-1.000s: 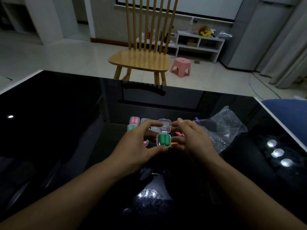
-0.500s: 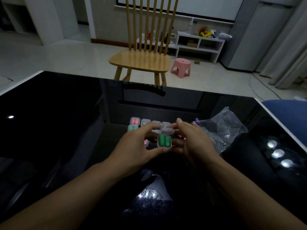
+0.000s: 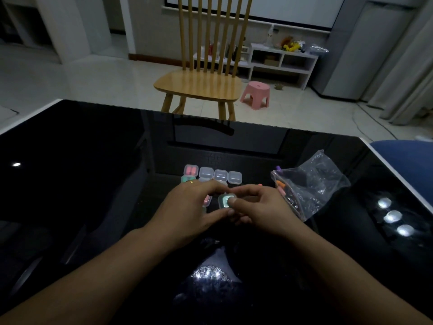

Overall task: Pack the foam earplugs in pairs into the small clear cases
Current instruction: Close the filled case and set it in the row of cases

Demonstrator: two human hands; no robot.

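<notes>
Nowhere legible writing on clear case [image 3: 225,200].

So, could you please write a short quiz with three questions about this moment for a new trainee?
1. True or false: the lid of the case with green earplugs is down.
2. The plastic bag lies on which side of the hands? A) the person's left B) the person's right C) between them
3. Fill in: the case at the left end of the back row holds ____ earplugs.

Key:
1. True; the right hand presses its thumb on it, and the left hand supports it.
2. B
3. pink
</notes>
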